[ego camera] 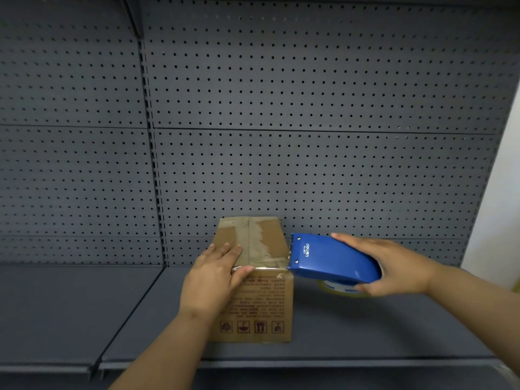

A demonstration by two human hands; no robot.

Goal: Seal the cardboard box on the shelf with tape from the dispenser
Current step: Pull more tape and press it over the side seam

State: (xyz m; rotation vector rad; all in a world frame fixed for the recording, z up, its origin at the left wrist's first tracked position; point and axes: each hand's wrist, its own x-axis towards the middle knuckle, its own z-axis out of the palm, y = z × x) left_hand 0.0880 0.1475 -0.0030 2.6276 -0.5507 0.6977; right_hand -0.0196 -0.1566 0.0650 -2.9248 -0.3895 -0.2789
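I am looking down at a dark grey shelf (351,327) with nothing much on it but my things. Behind it is a grey wall panel (281,94) full of little round holes, and a pale wall (503,192) shows at the far right. The cardboard box (257,299) sits on the shelf near the middle, with its flaps shut and old tape marks on top. My left hand (216,274) lies flat on the front top edge of the box, fingers spread out and pressing, not grabbing. A shiny strip of tape (267,267) runs along that edge to the blue tape dispenser (332,261). My right hand (391,267) is wrapped around the dispenser, holding it tight just beside the box's right corner.
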